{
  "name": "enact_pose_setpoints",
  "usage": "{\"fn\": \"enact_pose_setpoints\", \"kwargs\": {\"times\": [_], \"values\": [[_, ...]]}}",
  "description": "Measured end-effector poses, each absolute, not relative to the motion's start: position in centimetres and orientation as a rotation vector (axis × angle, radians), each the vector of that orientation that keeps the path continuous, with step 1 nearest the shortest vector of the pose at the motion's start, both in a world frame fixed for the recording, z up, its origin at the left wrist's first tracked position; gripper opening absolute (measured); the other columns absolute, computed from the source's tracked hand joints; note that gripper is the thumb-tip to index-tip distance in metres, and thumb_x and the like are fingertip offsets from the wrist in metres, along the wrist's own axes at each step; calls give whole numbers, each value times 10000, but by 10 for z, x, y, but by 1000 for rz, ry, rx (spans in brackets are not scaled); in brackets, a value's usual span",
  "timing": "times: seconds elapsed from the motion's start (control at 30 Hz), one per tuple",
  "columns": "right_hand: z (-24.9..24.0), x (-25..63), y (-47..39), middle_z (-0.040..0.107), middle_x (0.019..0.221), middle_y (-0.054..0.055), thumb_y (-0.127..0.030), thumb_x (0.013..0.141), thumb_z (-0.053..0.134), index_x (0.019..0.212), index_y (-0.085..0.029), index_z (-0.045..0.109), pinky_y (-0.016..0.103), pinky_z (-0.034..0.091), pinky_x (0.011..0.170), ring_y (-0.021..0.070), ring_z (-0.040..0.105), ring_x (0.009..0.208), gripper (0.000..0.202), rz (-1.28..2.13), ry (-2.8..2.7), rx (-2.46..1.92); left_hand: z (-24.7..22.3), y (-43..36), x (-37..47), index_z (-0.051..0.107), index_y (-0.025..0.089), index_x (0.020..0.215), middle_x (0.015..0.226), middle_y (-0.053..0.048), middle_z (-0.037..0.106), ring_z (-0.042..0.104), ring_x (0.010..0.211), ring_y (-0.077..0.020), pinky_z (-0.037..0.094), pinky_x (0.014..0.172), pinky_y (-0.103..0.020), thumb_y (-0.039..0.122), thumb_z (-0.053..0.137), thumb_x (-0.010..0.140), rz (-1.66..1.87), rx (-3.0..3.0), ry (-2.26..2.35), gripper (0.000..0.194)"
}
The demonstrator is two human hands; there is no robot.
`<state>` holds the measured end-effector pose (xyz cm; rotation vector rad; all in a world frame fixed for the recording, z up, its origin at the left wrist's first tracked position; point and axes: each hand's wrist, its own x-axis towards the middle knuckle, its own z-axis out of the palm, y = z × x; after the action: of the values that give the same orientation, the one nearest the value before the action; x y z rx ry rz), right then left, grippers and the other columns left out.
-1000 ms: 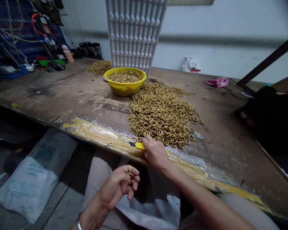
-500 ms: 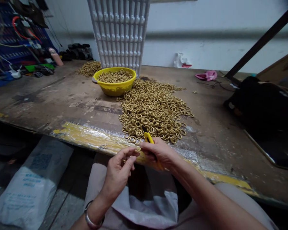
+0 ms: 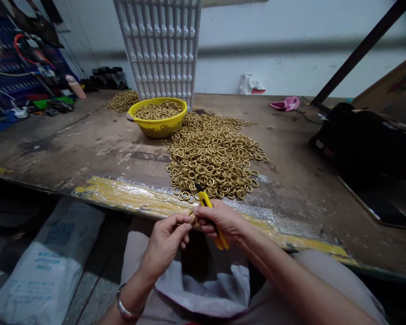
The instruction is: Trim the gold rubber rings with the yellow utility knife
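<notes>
Between the fingertips of my left hand [image 3: 171, 239] is a small brass-coloured ring [image 3: 191, 218], pinched at the table's front edge. My right hand [image 3: 219, 219] is wrapped round a yellow utility knife [image 3: 205, 199], its dark blade pointing up and away from me. The right fingertips meet the ring's other side, close to the left ones. Just beyond the hands spreads a large heap of similar rings [image 3: 216, 153]. An open white bag [image 3: 206, 300] lies in my lap below the hands.
Behind the heap stand a yellow basin [image 3: 159, 128] full of rings and a grey ribbed plastic panel [image 3: 162, 54]. A smaller ring pile [image 3: 122, 101] is at back left. To the right lie a pink cloth [image 3: 286, 104], a black bag [image 3: 362, 144] and a phone-like slab [image 3: 375, 207].
My left fingers have closed in a pinch on the ring, and the two hands are closer together. The knife has tilted slightly to the left. The whole view has shifted a little.
</notes>
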<state>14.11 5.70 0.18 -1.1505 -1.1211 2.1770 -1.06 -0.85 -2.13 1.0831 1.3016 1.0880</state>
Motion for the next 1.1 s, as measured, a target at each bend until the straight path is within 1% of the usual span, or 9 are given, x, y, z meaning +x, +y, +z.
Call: {"fn": "enact_pose_setpoints", "kwargs": {"times": [0.1, 0.17, 0.23, 0.33, 0.47, 0.63, 0.83, 0.97, 1.1], "values": [[4, 144, 52, 364, 507, -74, -439, 782, 520, 624, -197, 411, 195, 205, 385, 57, 286, 402, 309, 1900, -1456, -1225, -24, -9, -14, 645, 118, 830, 569, 8, 569, 490, 472, -92, 416, 436, -191, 313, 638, 789, 1094, 962, 1223, 200], [5, 147, 48, 392, 526, -51, -353, 816, 492, 610, -189, 420, 214, 223, 456, 79, 333, 471, 274, 1455, -1843, -1295, -25, -9, -15, 626, 121, 811, 572, 13, 563, 476, 466, -82, 397, 434, -182, 331, 645, 789, 1124, 887, 1200, 212], [5, 150, 43, 465, 571, -25, -203, 781, 508, 615, -177, 454, 234, 232, 520, 97, 384, 541, 177, 972, -2166, -1346, -27, -10, -16, 608, 129, 811, 567, 22, 553, 466, 456, -75, 380, 436, -177, 345, 649, 791, 1151, 843, 1193, 221], [4, 151, 37, 571, 667, 9, -110, 740, 509, 701, -174, 536, 253, 242, 560, 119, 456, 597, 80, 620, -2437, -1391, -29, -11, -15, 581, 137, 787, 562, 28, 541, 459, 447, -71, 365, 434, -174, 360, 650, 795, 1172, 845, 1200, 234], [2, 148, 33, 631, 768, 40, -138, 786, 496, 811, -175, 584, 265, 267, 573, 148, 538, 654, 99, 468, -2599, -1412, -33, -9, -13, 564, 140, 809, 568, 33, 526, 446, 446, -72, 358, 426, -173, 377, 642, 801, 1180, 877, 1199, 249], [-3, 145, 40, 658, 863, 66, -107, 821, 438, 900, -179, 575, 274, 294, 579, 176, 578, 712, 174, 348, -2676, -1438, -28, -7, -10, 541, 158, 787, 555, 43, 488, 417, 448, -75, 350, 420, -177, 360, 583, 842, 1131, 977, 1225, 214], [-5, 159, 62, 667, 803, 70, -94, 812, 424, 877, -175, 567, 273, 308, 589, 187, 593, 706, 177, 233, -2576, -1748, -1, -27, -14, 533, 164, 670, 579, 19, 482, 426, 508, -87, 349, 480, -202, 242, 579, 833, 1053, 1160, 1220, 186], [-10, 150, 67, 635, 892, 45, -86, 777, 473, 888, -188, 554, 253, 341, 639, 173, 586, 797, 171, 248, -2572, -1566, -10, -30, -19, 539, 152, 692, 560, 27, 452, 357, 450, -63, 271, 428, -197, 334, 574, 849, 1000, 945, 1048, 242], [-20, 122, 68, 578, 1021, 61, -87, 798, 466, 1026, -193, 533, 252, 373, 644, 165, 581, 792, 260, 211, -2653, -1455, -32, -23, -25, 508, 144, 691, 622, 19, 490, 347, 441, -37, 241, 409, -173, 341, 628, 814, 1116, 673, 944, 261]]}}
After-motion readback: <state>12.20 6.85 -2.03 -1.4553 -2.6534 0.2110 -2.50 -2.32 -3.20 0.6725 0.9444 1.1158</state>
